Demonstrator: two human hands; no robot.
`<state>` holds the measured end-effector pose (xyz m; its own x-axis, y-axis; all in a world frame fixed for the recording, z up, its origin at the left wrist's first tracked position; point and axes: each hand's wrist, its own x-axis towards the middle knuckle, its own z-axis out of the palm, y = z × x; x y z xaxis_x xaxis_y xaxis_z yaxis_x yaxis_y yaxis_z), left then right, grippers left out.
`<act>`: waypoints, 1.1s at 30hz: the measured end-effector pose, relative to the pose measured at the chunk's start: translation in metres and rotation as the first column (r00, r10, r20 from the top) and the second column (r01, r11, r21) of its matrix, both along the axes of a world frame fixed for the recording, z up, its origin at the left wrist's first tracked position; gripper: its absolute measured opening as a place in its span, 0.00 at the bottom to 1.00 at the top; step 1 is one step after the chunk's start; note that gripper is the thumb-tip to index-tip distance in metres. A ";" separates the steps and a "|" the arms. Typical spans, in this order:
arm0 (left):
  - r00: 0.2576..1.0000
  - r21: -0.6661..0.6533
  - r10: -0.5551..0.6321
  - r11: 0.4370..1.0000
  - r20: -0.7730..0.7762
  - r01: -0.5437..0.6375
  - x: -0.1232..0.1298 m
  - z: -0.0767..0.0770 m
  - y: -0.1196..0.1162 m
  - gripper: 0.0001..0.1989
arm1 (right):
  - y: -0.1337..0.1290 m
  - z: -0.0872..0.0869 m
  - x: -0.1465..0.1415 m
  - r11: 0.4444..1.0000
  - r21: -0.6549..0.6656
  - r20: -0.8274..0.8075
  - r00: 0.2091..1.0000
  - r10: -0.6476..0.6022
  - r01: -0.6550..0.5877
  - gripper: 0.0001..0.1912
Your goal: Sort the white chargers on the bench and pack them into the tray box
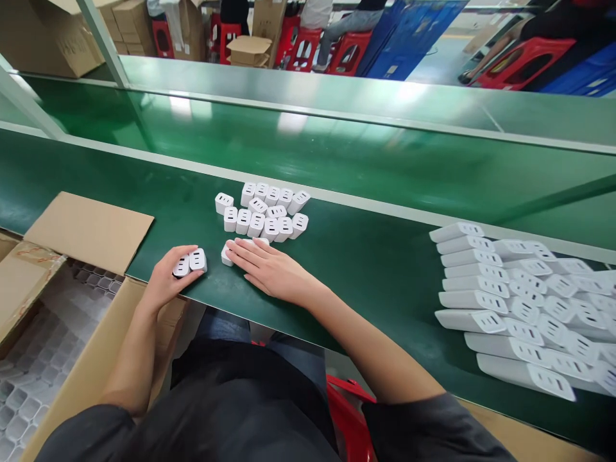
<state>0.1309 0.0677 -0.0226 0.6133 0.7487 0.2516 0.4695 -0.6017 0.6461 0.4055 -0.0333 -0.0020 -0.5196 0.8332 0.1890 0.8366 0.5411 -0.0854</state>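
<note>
Two white charger blocks [197, 260] stand side by side at the table's front edge, pinched between the thumb and fingers of my left hand [166, 277]. My right hand [269, 269] lies palm down with its fingers extended over more white blocks [226, 254], which it mostly covers. Just beyond it, several white blocks with dark port slots [256, 224] stand in loose rows on the green table [366, 276].
Many more white blocks [529, 314] are massed at the right. A cardboard flap [89, 231] lies at the left above an open carton [91, 366] holding clear trays [29, 398]. Beyond the raised green belt [337, 141] are seated people and red stools [349, 51].
</note>
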 end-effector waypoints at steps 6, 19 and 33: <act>0.999 0.030 -0.037 0.999 0.009 0.037 0.008 0.001 0.007 0.26 | -0.054 0.011 0.010 0.995 -0.076 -0.054 0.996 -0.074 0.070 0.31; 0.917 0.257 -0.371 0.909 0.145 0.328 0.069 0.015 -0.054 0.36 | -0.081 -0.018 0.053 0.957 -0.153 -0.541 0.790 -0.289 0.246 0.47; 0.893 -0.077 -0.435 0.893 0.116 0.444 0.110 0.004 -0.040 0.35 | -0.077 -0.029 0.046 0.963 -0.111 -0.578 0.773 -0.264 0.246 0.38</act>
